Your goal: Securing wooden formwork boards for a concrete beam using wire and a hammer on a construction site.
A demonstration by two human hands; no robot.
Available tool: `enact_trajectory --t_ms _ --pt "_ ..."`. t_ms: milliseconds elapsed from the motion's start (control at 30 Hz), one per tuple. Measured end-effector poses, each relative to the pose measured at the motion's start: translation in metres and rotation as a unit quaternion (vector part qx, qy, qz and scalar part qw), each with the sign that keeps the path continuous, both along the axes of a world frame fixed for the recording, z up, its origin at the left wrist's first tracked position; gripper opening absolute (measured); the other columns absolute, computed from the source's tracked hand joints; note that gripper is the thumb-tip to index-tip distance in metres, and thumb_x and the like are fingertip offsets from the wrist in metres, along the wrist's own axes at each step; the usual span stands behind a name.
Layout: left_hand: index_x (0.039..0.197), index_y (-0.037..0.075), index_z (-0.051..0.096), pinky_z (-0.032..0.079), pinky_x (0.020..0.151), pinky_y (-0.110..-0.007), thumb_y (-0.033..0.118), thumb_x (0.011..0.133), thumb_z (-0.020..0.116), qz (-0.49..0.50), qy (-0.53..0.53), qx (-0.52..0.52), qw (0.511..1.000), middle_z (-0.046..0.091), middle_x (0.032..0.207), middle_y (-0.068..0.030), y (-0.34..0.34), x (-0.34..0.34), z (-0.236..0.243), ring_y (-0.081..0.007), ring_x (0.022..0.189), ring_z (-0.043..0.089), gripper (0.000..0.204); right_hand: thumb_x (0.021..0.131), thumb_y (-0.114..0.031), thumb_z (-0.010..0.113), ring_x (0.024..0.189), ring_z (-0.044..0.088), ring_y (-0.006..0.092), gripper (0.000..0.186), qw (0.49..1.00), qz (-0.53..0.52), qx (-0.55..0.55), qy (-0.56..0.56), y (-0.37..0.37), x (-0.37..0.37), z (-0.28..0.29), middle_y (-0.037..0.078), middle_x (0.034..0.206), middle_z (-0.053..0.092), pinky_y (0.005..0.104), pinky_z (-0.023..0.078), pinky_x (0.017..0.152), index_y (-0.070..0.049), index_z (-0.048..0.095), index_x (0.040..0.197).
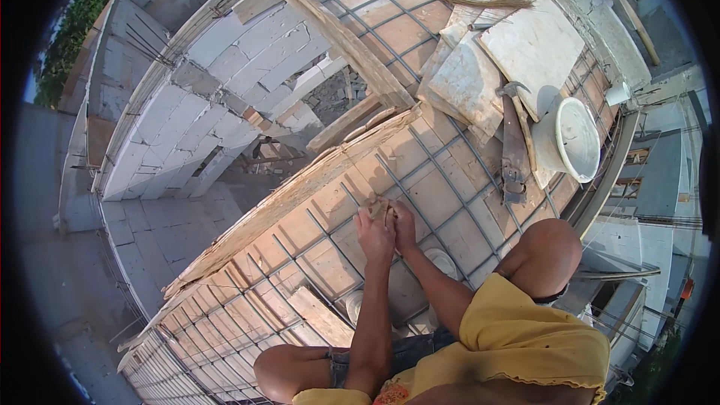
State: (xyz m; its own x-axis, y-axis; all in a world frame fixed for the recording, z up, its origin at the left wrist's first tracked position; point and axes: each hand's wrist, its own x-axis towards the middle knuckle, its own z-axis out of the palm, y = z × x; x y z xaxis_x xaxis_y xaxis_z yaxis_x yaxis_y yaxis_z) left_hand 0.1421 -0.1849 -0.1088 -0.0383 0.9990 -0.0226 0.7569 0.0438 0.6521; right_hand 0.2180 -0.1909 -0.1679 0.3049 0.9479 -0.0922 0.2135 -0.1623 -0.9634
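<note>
Left hand (373, 234) and right hand (404, 225) closed together, gripping small brown piece (377, 207), left of and nearer than white bucket (550, 139); material unclear. Handsaw (513, 142) and hammer (514, 88) left of bucket, pale boards (551, 49) beyond it. Rebar grid (448, 172) runs left of bucket, below hands.

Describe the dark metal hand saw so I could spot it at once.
Start at the grid of grey steel bars over brown boards. Toward its right side sits a round white bucket, with the dark metal hand saw just left of it. Its broad, flat blade differs from the slim tan wooden handle alongside.
</note>
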Motion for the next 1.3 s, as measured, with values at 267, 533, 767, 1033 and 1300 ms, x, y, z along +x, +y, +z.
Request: enact_trajectory --t_ms 267,533,767,1033,1300 --pt "0.13 0.016 0.057 0.04 0.098 -0.051 0.021 0.092 0.053 -0.076 0.085 -0.039 0.993 0.044 0.134 -0.0175 0.014 0.015 0.008 -0.0388 0.119 0.046 0.039 0.088 -0.011 0.056 0.092 0.063 0.0326 0.019 0.99 0.108 0.048 -0.081 0.016 0.03 -0.002 0.015 0.099 0.065 0.0381 0.049 0.08 -0.004 0.063 0.104" --pt "0.128 0.007 0.057 0.03 0.106 -0.057 0.02 0.093 0.054 -0.058 0.099 -0.03 0.993 0.039 0.143 -0.0171 0.003 0.017 0.024 -0.0392 0.13 0.038 0.038 0.09 -0.019 0.059 0.09 0.064 0.0221 0.023 0.997 0.054 0.003 0.062 0.041 0.016 -0.025 0.013 0.098 0.067 0.0334 0.049 0.079 -0.003 0.063 0.106" --pt "0.126 0.005 0.057 0.037 0.105 -0.042 0.016 0.092 0.057 0.103 -0.111 -0.052 0.987 0.051 0.132 -0.0214 0.017 -0.024 0.004 -0.0391 0.122 0.047 0.036 0.092 -0.019 0.059 0.07 0.062 0.0187 0.025 0.99 0.039 -0.132 -0.038 0.088 0.004 -0.036 0.011 0.084 0.067 0.0304 0.049 0.063 0.001 0.066 0.104" --pt "0.137 0.009 0.048 0.036 0.105 -0.047 0.017 0.091 0.054 0.021 0.021 0.005 1.0 0.049 0.137 -0.0154 0.038 -0.036 -0.014 -0.0395 0.127 0.043 0.047 0.099 -0.039 0.046 0.091 0.059 0.0154 0.047 0.968 0.178 -0.174 0.032 0.082 0.014 -0.034 0.011 0.107 0.064 0.0295 0.049 0.077 0.001 0.06 0.12" --pt "0.119 0.01 0.056 0.043 0.09 -0.046 0.017 0.085 0.056 -0.074 0.169 -0.161 0.969 0.066 0.104 -0.009 0.048 -0.034 0.007 -0.0295 0.106 0.057 0.034 0.098 -0.053 0.039 0.104 0.053 0.0204 0.065 0.957 0.21 -0.198 0.029 0.076 0.026 -0.006 0.01 0.117 0.058 0.0324 0.039 0.097 0.003 0.054 0.127"
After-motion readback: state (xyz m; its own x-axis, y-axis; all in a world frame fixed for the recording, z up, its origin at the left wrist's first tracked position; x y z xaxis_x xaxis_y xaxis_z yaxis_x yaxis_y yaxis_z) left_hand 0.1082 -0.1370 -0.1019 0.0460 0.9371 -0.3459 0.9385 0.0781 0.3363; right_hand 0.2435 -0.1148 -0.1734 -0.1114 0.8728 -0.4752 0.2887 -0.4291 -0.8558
